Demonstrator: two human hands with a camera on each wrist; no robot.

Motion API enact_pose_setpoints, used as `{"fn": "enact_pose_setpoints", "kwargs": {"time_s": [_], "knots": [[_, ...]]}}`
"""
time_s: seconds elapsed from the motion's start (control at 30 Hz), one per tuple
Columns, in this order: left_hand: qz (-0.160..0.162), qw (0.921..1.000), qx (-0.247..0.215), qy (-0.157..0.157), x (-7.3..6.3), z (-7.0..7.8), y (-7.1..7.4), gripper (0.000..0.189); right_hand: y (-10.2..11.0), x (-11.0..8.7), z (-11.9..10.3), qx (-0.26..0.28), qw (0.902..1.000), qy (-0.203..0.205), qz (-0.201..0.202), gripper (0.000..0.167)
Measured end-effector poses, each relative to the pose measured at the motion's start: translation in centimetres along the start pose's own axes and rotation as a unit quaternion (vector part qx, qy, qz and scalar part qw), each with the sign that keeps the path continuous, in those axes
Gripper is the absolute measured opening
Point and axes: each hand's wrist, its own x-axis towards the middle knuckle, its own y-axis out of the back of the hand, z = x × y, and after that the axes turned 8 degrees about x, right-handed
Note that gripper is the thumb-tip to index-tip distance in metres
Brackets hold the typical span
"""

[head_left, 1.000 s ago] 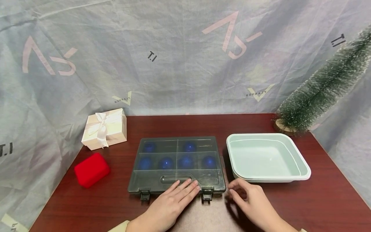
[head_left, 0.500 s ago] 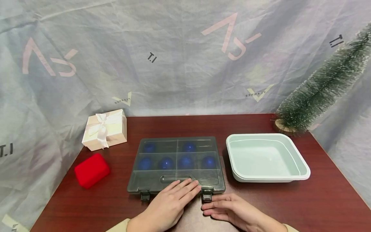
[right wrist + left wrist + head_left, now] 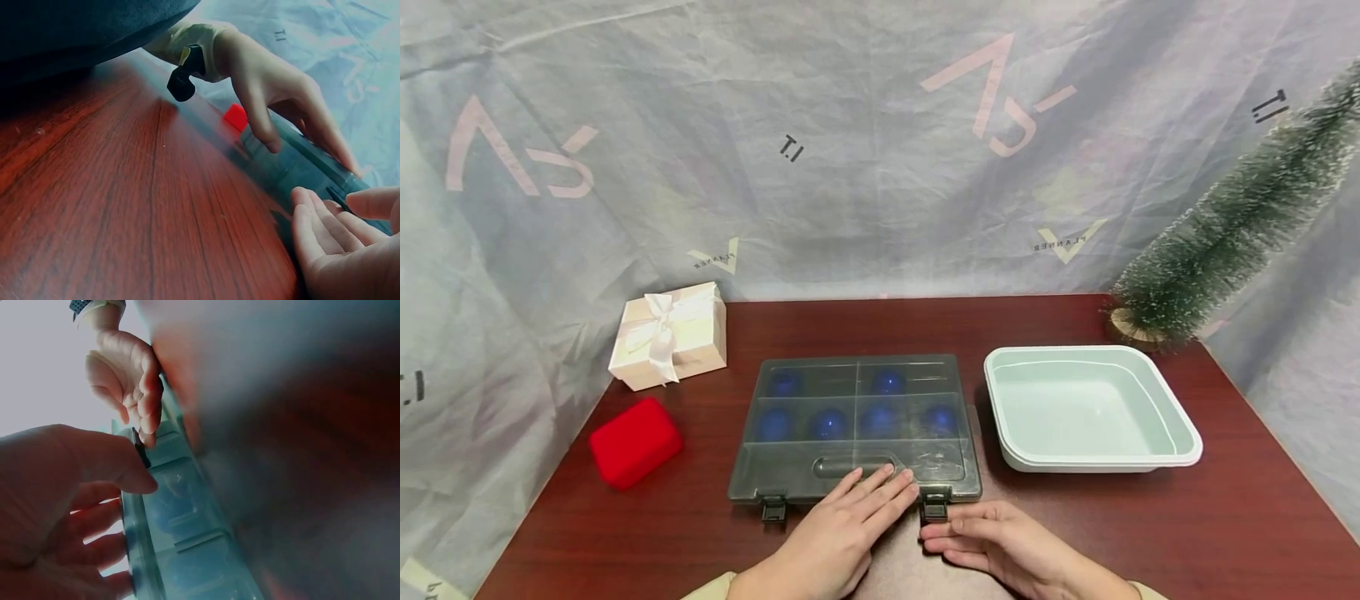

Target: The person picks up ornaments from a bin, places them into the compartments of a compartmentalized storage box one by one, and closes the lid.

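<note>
A dark translucent compartment case (image 3: 797, 462) lies on the table with its lid down. Several blue balls (image 3: 830, 423) show through the lid. My left hand (image 3: 842, 529) rests flat on the lid's front edge, fingers straight, between the left latch (image 3: 774, 508) and the right latch (image 3: 935, 507). Both latches stick out from the front edge. At the right latch, my right hand (image 3: 992, 537) has its extended fingers touching or just under it, palm turned inward. In the right wrist view the thumb (image 3: 372, 203) sits close by the black latch (image 3: 338, 199).
Right of the case stands a pale green basin (image 3: 1093, 454). Behind it is a small frosted Christmas tree (image 3: 1217, 242) on a wooden base. At left are a cream gift box (image 3: 700, 333) with a ribbon bow and a red block-shaped object (image 3: 636, 442).
My right hand has moved left from the case's front right corner to the right latch, its fingers straightening. In the last half second it barely moves. My left hand stays on the lid.
</note>
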Motion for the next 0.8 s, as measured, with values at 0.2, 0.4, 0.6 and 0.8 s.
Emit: {"fn": "enact_pose_setpoints", "kwargs": {"time_s": [0.2, 0.4, 0.6, 0.8], "knots": [[-0.011, 0.9999, -0.007, 0.001, 0.09, 0.03, 0.24, 0.08, 0.01, 0.07, -0.1, 0.003, 0.9996, 0.004, -0.027, 0.042], [-0.013, 0.9998, -0.014, 0.005, 0.12, 0.03, 0.27, 0.081, -0.16, 0.11, -0.09, -0.006, 0.999, 0.009, -0.043, 0.044], [-0.011, 0.9999, -0.011, 0.005, 0.13, 0.0, 0.18, 0.082, -0.26, -0.13, 0.16, -0.017, 0.9982, 0.016, -0.055, 0.045], [-0.005, 1.0, -0.002, 0.003, 0.14, -0.01, 0.12, 0.083, -0.86, -0.35, 0.2, -0.137, 0.9865, 0.068, -0.06, 0.048]]}}
